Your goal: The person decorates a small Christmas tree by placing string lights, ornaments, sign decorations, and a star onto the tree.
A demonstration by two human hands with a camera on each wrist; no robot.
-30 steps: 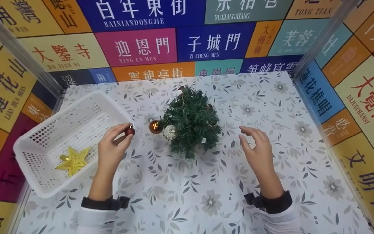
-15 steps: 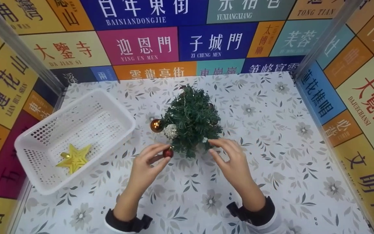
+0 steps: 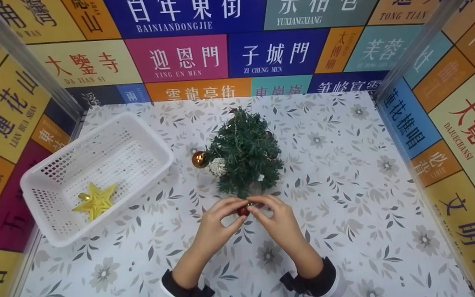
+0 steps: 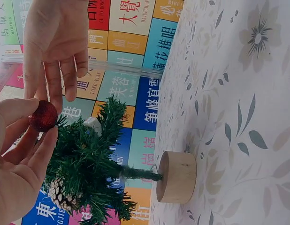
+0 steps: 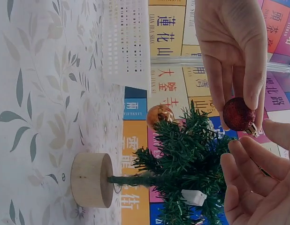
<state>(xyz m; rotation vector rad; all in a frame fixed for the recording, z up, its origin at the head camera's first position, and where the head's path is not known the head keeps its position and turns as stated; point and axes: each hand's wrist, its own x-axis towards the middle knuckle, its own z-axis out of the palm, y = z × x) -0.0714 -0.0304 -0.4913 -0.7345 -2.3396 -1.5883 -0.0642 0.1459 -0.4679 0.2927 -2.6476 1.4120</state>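
Observation:
A dark red glitter bauble [image 5: 239, 114] with a gold cap is pinched between the thumb and fingers of my left hand [image 3: 217, 218]. My right hand [image 3: 276, 214] is right beside it, thumb and fingers spread loosely around the cap in the right wrist view. A small artificial Christmas tree [image 3: 245, 152] stands just beyond both hands. Its round wooden base [image 4: 177, 177] shows in the wrist views. An orange-gold bauble [image 3: 199, 159] and a whitish pine cone [image 3: 217, 166] sit on its left side, and a small white piece [image 5: 194, 197] is among the front branches.
At the left stands a white perforated plastic basket [image 3: 165, 159] holding a gold star [image 3: 96, 201]. A leaf-patterned cloth [image 3: 336, 198] covers the table. Panels with colourful printed signs [image 3: 278, 53] enclose the back and sides.
My left hand has carried the red bauble from beside the basket to the front of the tree. My right hand has moved in from the right to meet it.

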